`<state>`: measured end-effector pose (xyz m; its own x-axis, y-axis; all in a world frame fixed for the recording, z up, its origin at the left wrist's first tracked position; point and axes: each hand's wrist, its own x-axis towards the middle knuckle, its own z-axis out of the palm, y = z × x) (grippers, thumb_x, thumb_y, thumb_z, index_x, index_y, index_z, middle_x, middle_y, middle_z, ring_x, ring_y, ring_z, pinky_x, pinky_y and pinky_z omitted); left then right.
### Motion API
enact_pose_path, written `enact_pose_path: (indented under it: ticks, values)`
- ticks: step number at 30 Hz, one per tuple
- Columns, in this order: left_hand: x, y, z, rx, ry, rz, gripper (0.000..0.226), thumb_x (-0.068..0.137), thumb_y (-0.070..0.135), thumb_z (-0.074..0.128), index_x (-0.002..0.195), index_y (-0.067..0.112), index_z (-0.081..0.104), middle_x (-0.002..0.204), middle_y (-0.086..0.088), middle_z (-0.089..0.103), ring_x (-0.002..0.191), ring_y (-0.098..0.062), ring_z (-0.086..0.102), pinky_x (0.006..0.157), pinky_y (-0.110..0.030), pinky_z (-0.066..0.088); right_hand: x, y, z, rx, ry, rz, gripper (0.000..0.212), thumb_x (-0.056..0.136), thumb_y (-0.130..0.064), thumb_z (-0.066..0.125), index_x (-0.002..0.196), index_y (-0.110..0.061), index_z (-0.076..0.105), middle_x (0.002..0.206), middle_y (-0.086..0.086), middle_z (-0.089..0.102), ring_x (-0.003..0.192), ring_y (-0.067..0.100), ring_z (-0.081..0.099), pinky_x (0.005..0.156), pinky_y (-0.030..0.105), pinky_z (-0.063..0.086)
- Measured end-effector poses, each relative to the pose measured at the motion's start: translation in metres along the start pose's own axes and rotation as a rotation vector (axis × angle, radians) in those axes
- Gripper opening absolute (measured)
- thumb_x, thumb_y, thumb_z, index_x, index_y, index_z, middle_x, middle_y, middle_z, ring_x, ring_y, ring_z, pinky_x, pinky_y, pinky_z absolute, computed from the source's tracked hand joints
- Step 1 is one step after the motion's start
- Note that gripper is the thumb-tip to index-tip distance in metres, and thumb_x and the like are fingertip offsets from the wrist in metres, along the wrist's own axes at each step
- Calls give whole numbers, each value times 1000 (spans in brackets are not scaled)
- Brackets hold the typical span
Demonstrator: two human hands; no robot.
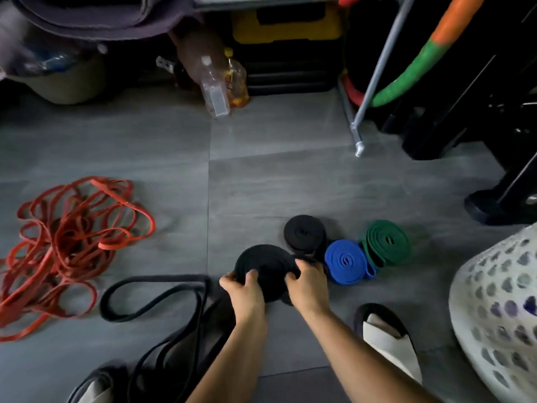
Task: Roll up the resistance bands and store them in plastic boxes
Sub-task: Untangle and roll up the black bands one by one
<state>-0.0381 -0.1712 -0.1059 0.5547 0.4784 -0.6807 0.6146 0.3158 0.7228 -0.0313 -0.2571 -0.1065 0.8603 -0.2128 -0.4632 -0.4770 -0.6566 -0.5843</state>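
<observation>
A black resistance band roll (266, 267) is held just above the grey floor between both hands. My left hand (245, 289) grips its left side, thumb on top. My right hand (306, 283) grips its right side with curled fingers. The band's loose black tail (151, 301) trails left and down across the floor. Three finished rolls lie to the right: a black roll (304, 232), a blue roll (345, 261) and a green roll (386, 241). A tangled heap of red bands (69, 242) lies at the left.
A white perforated plastic basket (499, 309) stands at the right edge. Two slippered feet (386, 333) show at the bottom. Plastic bottles (216, 80), a yellow and black case (286, 39), a metal pole (374, 80) and black equipment legs (453, 126) line the back.
</observation>
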Motion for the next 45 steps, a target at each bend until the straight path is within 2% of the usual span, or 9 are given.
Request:
enact_pose_path:
  ticks: [4,9,13,19,23,25,29,33,45]
  values:
    - [49,-5,42,168,-170,116,29,89,7,54,107,18,35,110,-8,52,95,-21,53,78,-31,42,58,15,4,36,96,61,42,93,-19,50,133,-10,47,132,17,45,117,30,48,90,30,39]
    - [102,-8,90,481,-310,261,49,87,16,62,131,15,40,131,-10,36,116,-28,45,95,-36,41,110,31,2,-11,163,118,43,95,-24,49,133,-6,44,133,17,41,111,32,51,84,33,42]
    - [126,-10,108,799,-311,313,50,89,29,58,135,21,41,133,-11,30,126,-32,25,98,-35,31,131,46,10,-9,138,167,33,94,-23,49,119,-2,53,124,19,48,97,32,55,70,29,38]
    - [143,-13,116,838,-414,416,51,90,20,58,137,19,39,133,-9,35,124,-27,32,99,-36,33,135,62,21,56,119,187,16,91,-13,46,98,1,53,113,21,52,66,20,37,59,30,22]
    - [144,-18,118,770,-408,430,52,86,11,61,134,18,41,130,-8,44,122,-27,41,101,-42,39,138,68,17,101,139,167,33,89,-15,57,120,-4,50,119,18,55,96,30,56,72,30,42]
    - [144,-23,117,729,-391,435,47,85,9,61,129,19,46,125,-7,49,119,-26,45,100,-43,41,138,69,16,130,158,188,37,88,-14,60,120,-3,46,123,16,52,104,30,55,75,30,41]
    - [141,-23,119,669,-375,483,42,87,7,59,126,19,50,118,-7,56,115,-24,48,93,-33,43,139,73,16,124,178,204,35,86,-16,64,114,-2,48,118,16,55,102,30,56,70,28,36]
    - [141,-21,121,774,-445,428,58,90,10,57,142,21,34,133,-12,49,125,-25,43,101,-34,37,141,75,16,53,187,194,39,85,-19,66,114,-2,46,119,17,55,104,32,56,69,30,38]
    - [135,-19,116,852,-576,388,75,91,13,56,148,25,9,141,-9,31,133,-29,27,110,-39,27,141,80,7,-54,118,171,48,87,-26,62,120,2,43,124,21,49,105,36,54,71,30,38]
